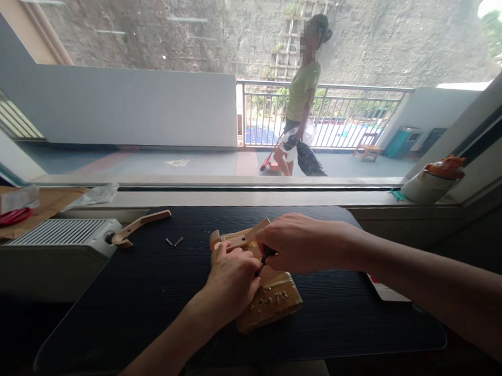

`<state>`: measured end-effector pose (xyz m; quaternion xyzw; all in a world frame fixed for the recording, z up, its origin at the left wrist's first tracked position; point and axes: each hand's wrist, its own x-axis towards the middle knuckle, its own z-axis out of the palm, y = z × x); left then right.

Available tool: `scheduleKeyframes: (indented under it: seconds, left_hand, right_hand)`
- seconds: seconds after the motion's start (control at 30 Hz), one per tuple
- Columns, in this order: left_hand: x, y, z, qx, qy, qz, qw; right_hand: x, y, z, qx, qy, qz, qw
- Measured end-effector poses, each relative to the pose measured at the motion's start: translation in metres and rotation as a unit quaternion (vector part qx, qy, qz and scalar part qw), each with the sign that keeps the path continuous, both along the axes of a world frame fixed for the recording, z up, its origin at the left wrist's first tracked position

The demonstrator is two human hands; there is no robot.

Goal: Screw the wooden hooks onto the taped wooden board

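Note:
A light wooden assembly [272, 301] with a perforated flat board and a curved arm lies on the black table [148, 294]. My left hand [231, 280] is closed and presses down on the wood, gripping its near part. My right hand [302, 242] is closed round a small dark tool [264, 260], its tip against the wood between the two hands. A second curved wooden piece [140, 225] lies loose at the table's far left. Two small screws [174, 242] lie beside it.
A white radiator [55, 239] stands left of the table, with cardboard and a red item [9, 217] behind it. A white pot [430, 186] sits on the window sill at right. Outside the window a person [301, 102] walks along a balcony carrying bags.

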<state>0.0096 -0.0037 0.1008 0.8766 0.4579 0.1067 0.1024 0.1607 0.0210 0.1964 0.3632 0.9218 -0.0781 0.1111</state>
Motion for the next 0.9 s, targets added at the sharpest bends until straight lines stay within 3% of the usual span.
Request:
scheduleKeyframes:
  seconds: [0.13,0.33,0.53,0.7,0.9]
  left_hand:
    - [0.001,0.001,0.001,-0.003,0.004,-0.002,1.0]
    - [0.002,0.002,0.002,0.011,0.003,-0.012,1.0]
    - [0.002,0.002,0.0,0.012,-0.005,-0.014,1.0]
    - [0.002,0.002,0.001,0.004,0.007,-0.009,1.0]
    - [0.003,0.002,0.003,0.007,0.008,-0.012,1.0]
  right_hand:
    - [-0.002,0.001,0.004,0.007,-0.013,-0.014,1.0]
    - [-0.006,-0.008,0.015,0.005,-0.047,0.023,0.999]
    - [-0.006,-0.008,0.011,-0.004,-0.049,0.063,0.997]
    - [-0.006,-0.005,0.009,-0.009,-0.049,0.034,0.998]
    - [-0.008,-0.009,0.02,-0.014,-0.043,0.009,0.999]
